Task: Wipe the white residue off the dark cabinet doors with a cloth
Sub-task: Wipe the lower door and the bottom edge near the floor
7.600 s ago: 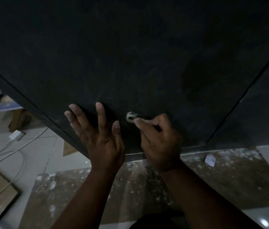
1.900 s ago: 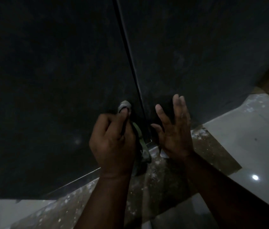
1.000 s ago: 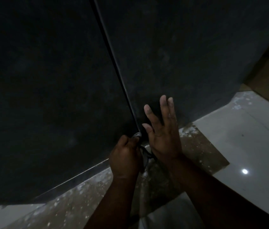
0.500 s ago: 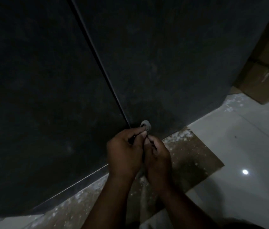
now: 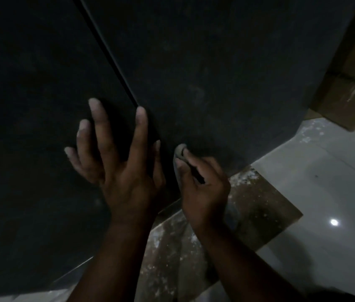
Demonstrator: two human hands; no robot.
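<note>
Mostly hidden, cloth [image 5: 180, 149] peeks beyond right hand [image 5: 202, 188].

The floor [image 5: 335, 175] is showing as pale, glossy tile at the right, and a small bright light spot [image 5: 334, 222] is reflecting off it. A brown sheet [image 5: 259, 214] is lying flat on the floor along the foot of the doors [image 5: 215, 73], and white specks [image 5: 243, 175] are dusting it, thickest near its upper corner. More specks are scattering over the tile beyond that. A cardboard box [image 5: 346, 94] is sitting on the floor at the far right, just beside the right door's edge.
</note>
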